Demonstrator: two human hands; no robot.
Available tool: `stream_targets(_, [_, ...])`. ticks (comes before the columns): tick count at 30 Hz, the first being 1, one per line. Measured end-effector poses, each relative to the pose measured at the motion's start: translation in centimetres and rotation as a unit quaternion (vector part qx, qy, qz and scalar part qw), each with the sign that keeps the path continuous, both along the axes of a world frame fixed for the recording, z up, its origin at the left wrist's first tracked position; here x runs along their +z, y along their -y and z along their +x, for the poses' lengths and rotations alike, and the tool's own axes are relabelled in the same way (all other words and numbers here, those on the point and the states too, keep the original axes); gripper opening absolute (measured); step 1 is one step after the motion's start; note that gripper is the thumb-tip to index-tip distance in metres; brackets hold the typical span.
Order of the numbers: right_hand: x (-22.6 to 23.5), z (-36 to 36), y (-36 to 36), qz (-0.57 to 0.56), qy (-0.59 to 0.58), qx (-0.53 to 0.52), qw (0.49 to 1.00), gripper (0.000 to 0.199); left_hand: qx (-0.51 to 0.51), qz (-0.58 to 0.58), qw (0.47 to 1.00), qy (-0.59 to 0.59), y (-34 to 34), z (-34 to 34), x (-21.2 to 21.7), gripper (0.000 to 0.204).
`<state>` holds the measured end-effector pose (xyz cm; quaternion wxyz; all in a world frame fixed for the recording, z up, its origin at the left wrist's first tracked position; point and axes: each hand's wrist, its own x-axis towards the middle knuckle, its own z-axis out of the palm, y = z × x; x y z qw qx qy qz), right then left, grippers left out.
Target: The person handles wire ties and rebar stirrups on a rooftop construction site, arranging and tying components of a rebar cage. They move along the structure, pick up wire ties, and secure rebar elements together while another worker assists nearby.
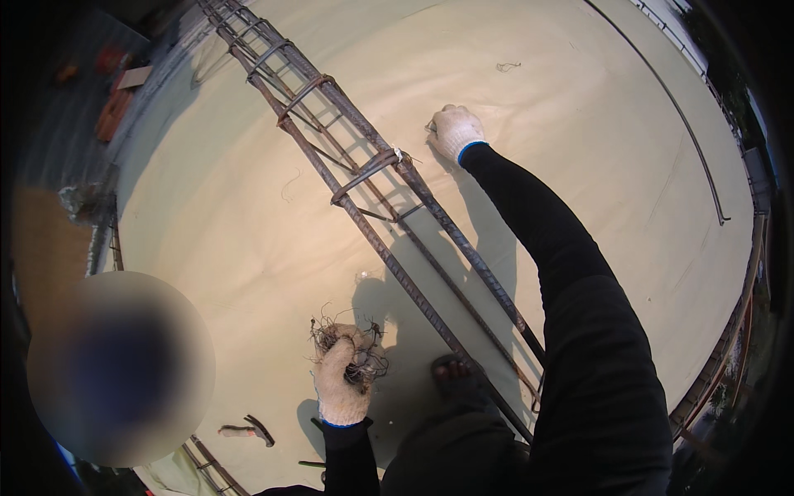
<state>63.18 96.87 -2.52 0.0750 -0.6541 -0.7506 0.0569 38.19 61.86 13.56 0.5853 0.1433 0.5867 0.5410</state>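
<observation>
Left hand, gloved: curling around a tangled bunch of thin wire, loose ends sticking out; the bunch is resting in its grip, left of the steel bar frame. Right hand, gloved: reaching out beyond the frame's right side, fingers bending inward, a thin dark strand showing at the fingertips; whether they are gripping it, cannot tell. Hammer: lying at lower left on the pale sheet.

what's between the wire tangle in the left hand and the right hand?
The rebar cage runs diagonally between the wire tangle and the right hand, as the head view shows.
</observation>
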Motion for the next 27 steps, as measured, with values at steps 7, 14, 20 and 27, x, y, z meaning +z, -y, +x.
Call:
stream_targets(7, [-3.0,3.7,1.6,0.059,-0.034,-0.045,0.997,0.017,0.104,-0.006,0.994,-0.02,-2.5,-1.2,-8.1,0.023])
stream_targets(14, [-3.8,12.8,-3.5,0.223,-0.136,-0.168,0.95,0.019,0.107,0.036,0.984,0.136,-7.2,-6.7,-19.0,0.023])
stream_targets(20, [-2.3,16.9,-9.8,0.222,-0.144,-0.319,0.91,0.022,0.032,0.035,0.948,0.314,-8.9,-7.8,-20.7,0.027])
stream_targets(27, [-4.0,17.9,-15.4,0.177,-0.054,-0.272,0.944,0.033,0.01,0.035,0.941,0.336,-9.2,-7.4,-21.2,0.027])
